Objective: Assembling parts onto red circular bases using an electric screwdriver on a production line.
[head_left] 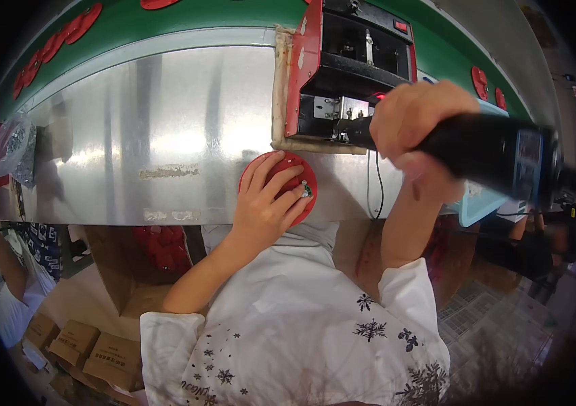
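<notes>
A red round plastic part (255, 169) lies on the metal bench near its front edge. My left hand (264, 203) rests over it, fingers bent and pressing on its top; a small silver and green piece (307, 189) shows beside one fingertip. In my right hand (415, 128) is a black electric screwdriver (484, 145), gripped around its body and slightly blurred. Its narrow front end points at the silver outlet (354, 108) of a black and red screw feeder (349, 68). Whether the bit touches a screw there is too small to tell.
A light blue tray (467, 211) stands right of the screwdriver. A plastic bag of small metal pieces (16, 145) lies at the far left. More red parts (54, 47) line the green surface (186, 15) behind. Cardboard boxes (108, 358) sit lower left. Other people are at both sides.
</notes>
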`<action>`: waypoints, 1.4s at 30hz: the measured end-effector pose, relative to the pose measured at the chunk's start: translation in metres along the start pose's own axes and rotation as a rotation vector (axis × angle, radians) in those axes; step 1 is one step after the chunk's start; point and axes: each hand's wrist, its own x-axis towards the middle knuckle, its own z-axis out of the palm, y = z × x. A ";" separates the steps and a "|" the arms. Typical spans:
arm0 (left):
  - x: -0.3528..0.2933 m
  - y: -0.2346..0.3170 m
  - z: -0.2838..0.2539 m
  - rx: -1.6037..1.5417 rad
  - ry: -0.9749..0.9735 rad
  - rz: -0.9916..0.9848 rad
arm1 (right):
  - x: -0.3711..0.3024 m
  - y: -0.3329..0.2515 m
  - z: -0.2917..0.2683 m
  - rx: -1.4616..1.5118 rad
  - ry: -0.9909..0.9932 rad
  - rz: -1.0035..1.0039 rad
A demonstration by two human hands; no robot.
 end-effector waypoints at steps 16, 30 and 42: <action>-0.002 -0.006 -0.007 -0.049 -0.056 0.029 | -0.081 -0.024 0.068 0.354 0.699 0.386; -0.005 -0.008 -0.009 -0.060 -0.113 0.031 | -0.094 -0.016 0.077 0.395 0.708 0.407; -0.006 -0.008 -0.006 -0.082 -0.089 0.013 | -0.087 -0.021 0.100 0.191 0.545 0.444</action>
